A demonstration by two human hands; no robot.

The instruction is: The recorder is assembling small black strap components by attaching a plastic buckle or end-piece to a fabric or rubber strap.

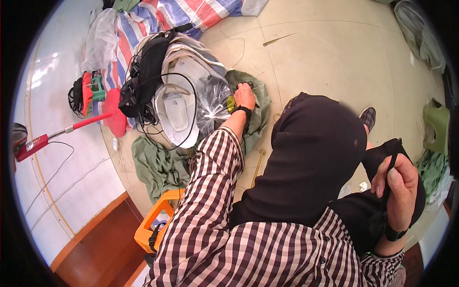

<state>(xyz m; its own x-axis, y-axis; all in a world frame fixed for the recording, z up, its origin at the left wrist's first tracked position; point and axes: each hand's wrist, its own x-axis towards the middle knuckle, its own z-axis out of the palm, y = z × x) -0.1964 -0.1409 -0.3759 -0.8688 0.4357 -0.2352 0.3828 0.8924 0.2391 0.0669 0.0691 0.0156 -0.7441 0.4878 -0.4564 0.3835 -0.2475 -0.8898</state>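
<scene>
Black strap (394, 162) pinched between right hand's (400, 184) thumb and curled fingers, near knee. Left hand (245, 97) farther out, fingers bent at green cloth (261, 95), hold unclear; transparent bag (213, 98) just beside. Beyond, tiled floor (325, 57) spreads rightward from striped sheeting's (210, 13) edge.

You have no lettering here that can be read. Toward nine o'clock from the view's middle, a small white tag (115, 144) bears a bluish mark, too tiny to make out. Farther out at nine, the red stand housing (31, 148) carries small pale marks. At ten, a white pad (176, 114) shows a faint greyish print, illegible to you.
</scene>
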